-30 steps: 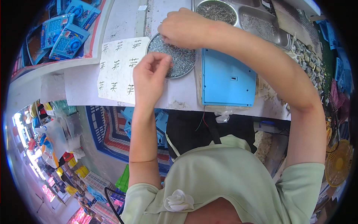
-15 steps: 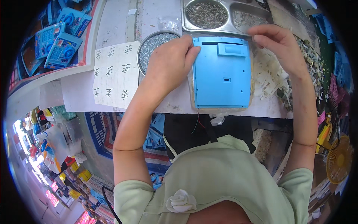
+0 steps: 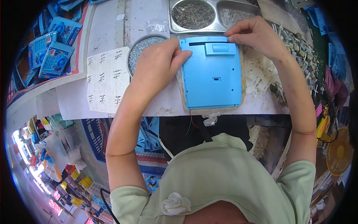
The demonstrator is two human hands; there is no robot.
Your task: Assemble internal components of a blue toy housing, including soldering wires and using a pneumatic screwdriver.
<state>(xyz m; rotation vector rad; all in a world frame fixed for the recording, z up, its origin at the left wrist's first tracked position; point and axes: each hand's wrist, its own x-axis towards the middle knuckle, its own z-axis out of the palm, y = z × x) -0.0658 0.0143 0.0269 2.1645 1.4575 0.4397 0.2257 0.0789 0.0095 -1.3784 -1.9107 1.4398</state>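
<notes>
A blue plastic toy housing point(image 3: 209, 89) lies flat on a brownish pad, with a slot and a raised rectangular part near its top edge. My left hand point(image 3: 158, 63) grips its upper left corner, thumb on the face, the other fingers curled and partly hidden. At the upper right corner, the thumb and forefinger of my right hand point(image 3: 259, 37) are pinched together against the top edge; whatever lies between them is too small to make out. Thin red and dark wires point(image 3: 191, 121) hang from the housing's lower edge.
Beside my left hand stands a round tin of screws point(image 3: 136, 50). A metal tray point(image 3: 173, 26) holds small metal parts at the back. White plastic pieces point(image 3: 257, 78) are heaped right of the housing. Blue toy housings point(image 3: 56, 59) fill a bin at far left; marked cardboard point(image 3: 106, 84) lies nearer.
My right hand has moved left and slightly up, from beside the housing onto its upper right corner. My left hand stays at the upper left corner. The whole view has shifted a little.
</notes>
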